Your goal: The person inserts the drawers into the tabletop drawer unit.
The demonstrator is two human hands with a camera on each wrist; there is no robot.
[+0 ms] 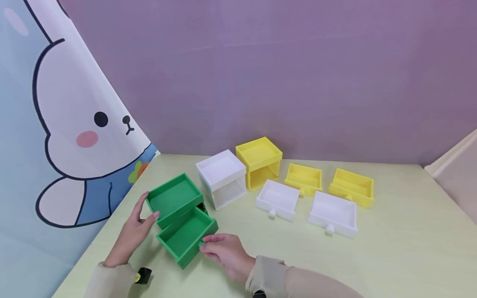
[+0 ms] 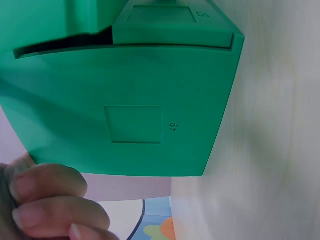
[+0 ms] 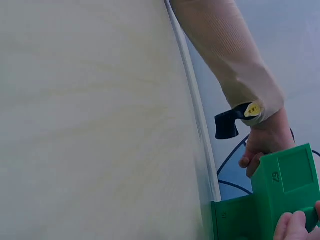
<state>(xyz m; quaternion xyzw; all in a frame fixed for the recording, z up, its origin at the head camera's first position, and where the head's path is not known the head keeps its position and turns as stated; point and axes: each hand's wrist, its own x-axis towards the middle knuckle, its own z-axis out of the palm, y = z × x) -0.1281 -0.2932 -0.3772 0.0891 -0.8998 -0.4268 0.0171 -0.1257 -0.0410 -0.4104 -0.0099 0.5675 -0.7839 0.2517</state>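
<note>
On the table (image 1: 410, 248), left to right: cabinet (image 1: 173, 198), drawer (image 1: 186, 235) at its front; two shells (image 1: 222, 169) farther back; four loose drawers (image 1: 278, 196).

Pale yellow-green bench (image 1: 402, 236), smooth top. Glossy white open-fronted box with recessed top (image 1: 220, 169) stands just beside a bright yellow open-fronted box with recessed top (image 1: 259, 153), the yellow set farther back. To their right, two shallow rectangular yellow drawers (image 1: 351, 187); nearer, two shallow rectangular white drawers (image 1: 277, 199), knobs facing forward. Behind: plain mauve backdrop (image 1: 261, 82). Left: blue sheet printed with white cartoon rabbit (image 1: 65, 111).
</note>
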